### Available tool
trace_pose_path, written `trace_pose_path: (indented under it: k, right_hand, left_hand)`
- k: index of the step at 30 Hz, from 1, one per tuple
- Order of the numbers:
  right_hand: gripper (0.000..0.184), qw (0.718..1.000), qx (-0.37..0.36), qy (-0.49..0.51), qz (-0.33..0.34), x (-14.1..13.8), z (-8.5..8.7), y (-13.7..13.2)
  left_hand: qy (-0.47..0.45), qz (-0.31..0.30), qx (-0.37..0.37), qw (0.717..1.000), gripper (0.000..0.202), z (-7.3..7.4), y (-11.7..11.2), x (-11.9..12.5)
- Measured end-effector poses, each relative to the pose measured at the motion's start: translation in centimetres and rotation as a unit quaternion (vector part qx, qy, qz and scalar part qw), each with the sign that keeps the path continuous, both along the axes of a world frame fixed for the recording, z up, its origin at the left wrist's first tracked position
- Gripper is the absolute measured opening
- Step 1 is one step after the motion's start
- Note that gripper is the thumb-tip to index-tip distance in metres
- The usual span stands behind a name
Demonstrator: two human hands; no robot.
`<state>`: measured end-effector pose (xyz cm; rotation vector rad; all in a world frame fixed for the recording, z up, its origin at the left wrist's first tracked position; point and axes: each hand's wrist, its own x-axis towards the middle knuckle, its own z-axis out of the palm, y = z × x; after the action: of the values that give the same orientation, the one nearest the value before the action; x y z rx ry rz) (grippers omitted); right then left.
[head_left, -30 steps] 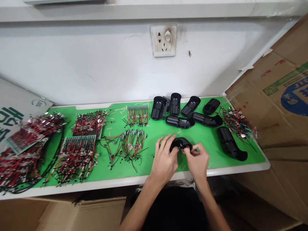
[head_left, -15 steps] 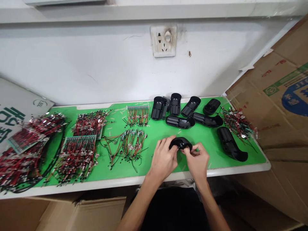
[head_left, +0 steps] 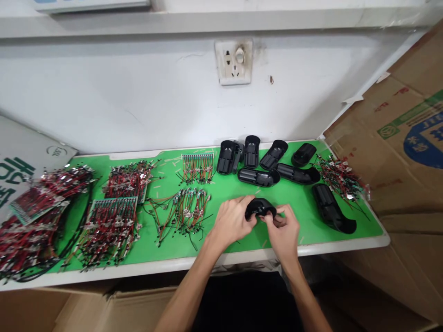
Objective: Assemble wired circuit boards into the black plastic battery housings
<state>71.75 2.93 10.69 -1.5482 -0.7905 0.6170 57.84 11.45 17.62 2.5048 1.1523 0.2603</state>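
Note:
Near the table's front edge, my left hand (head_left: 235,219) is wrapped round a black plastic housing (head_left: 259,207), a curved hollow shell held tilted over the green mat. At its right end my right hand (head_left: 283,227) is closed, thumb and fingertips pressed at the shell's lower rim. Whether a small part sits between those fingertips is hidden. Several similar black housings (head_left: 252,152) lie open side up behind my hands. Another black housing (head_left: 330,210) rests to the right of them. Left of my hands lie loose wired circuit boards (head_left: 190,207) with orange and black leads.
Red-wired board bundles (head_left: 110,230) cover the left of the green table (head_left: 221,189). A pile of wired parts (head_left: 341,177) is at the right end, against a cardboard box (head_left: 391,184). A wall socket (head_left: 234,62) is above the back edge; an open carton (head_left: 114,309) stands below.
The black housing has turned slightly in my left hand, showing more of its inner curve. My left wrist has shifted a little left. The view has tilted slightly.

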Motion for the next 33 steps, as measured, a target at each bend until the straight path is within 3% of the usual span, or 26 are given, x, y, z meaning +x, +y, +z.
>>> trace_pose_path:
  k: [11, 19, 23, 25, 28, 31, 33]
  right_hand:
    - [0.025, 1.0, -0.012, 0.017, -0.015, -0.1, -0.4, 0.1]
    - [0.026, 0.999, -0.018, 0.025, -0.017, 0.0, -1.1, 0.3]
    - [0.022, 0.999, -0.025, 0.024, -0.005, 0.0, -0.2, 0.2]
    - [0.032, 0.999, -0.021, -0.014, 0.022, 0.6, 0.9, -0.9]
    - [0.047, 0.991, -0.041, -0.096, 0.084, 2.6, 2.8, -4.5]
    - [0.048, 0.983, -0.107, -0.079, 0.124, 4.7, 3.8, -9.4]
    - [0.046, 0.984, -0.136, -0.062, 0.099, 5.5, 3.8, -12.0]
  left_hand:
    - [-0.009, -0.034, 0.027, 0.999, 0.047, -0.6, 0.0, -0.7]
    - [0.0, -0.052, 0.045, 0.998, 0.045, -1.5, 0.5, -0.4]
    - [0.001, -0.063, 0.054, 0.997, 0.045, -1.0, 0.1, -0.4]
    - [-0.004, -0.078, 0.047, 0.996, 0.048, -0.4, -0.7, -0.2]
    - [-0.027, -0.126, 0.022, 0.991, 0.056, 0.6, -2.8, 0.7]
    - [-0.068, -0.198, 0.013, 0.978, 0.05, 0.8, -5.4, 2.2]
    - [-0.123, -0.228, 0.018, 0.966, 0.047, 0.8, -7.1, 2.9]
